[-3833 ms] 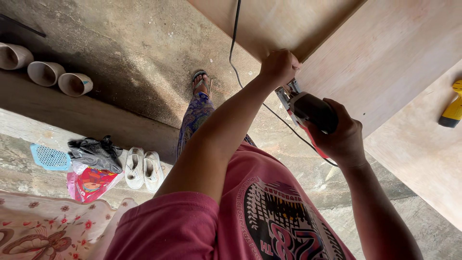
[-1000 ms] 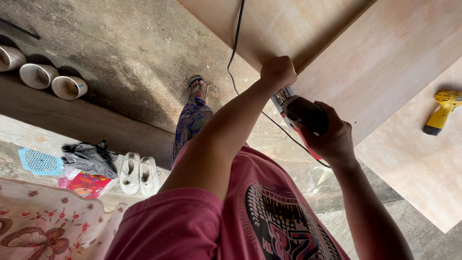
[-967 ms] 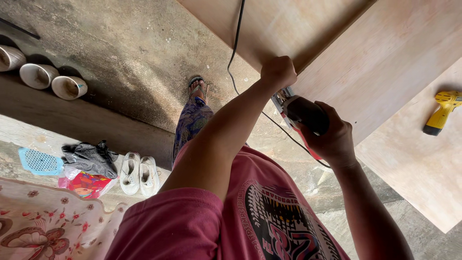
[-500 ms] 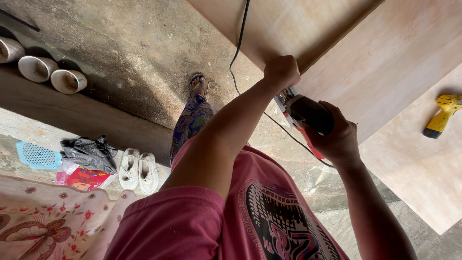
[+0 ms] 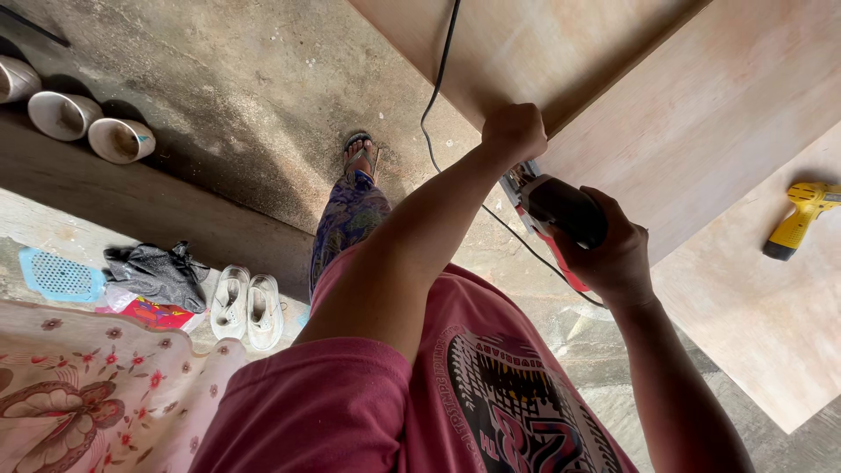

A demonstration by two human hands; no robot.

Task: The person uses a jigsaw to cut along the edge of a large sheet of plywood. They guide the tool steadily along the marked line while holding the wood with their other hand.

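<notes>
My left hand [image 5: 514, 133] is clenched on the near edge of a large plywood sheet [image 5: 701, 114], gripping it. Right beside it my right hand [image 5: 613, 254] holds a red and black corded power tool [image 5: 554, 210] against the same edge. The tool's black cord [image 5: 438, 96] runs up across the sheet and out of view. My pink shirt fills the bottom of the view. Below my arm I see my patterned trouser leg and a foot in a sandal [image 5: 359, 153] on the concrete floor.
A yellow cordless drill [image 5: 797, 219] lies on a lower plywood sheet [image 5: 771, 315] at the right. Three pipe ends [image 5: 88, 127] lie at the upper left. White shoes [image 5: 245, 302], a dark cloth [image 5: 158, 271] and a blue mesh piece [image 5: 57, 276] sit on a step; floral fabric [image 5: 88, 394] is lower left.
The view has drifted slightly; both hands stay on the plywood edge and the power tool in nearly the same place.
</notes>
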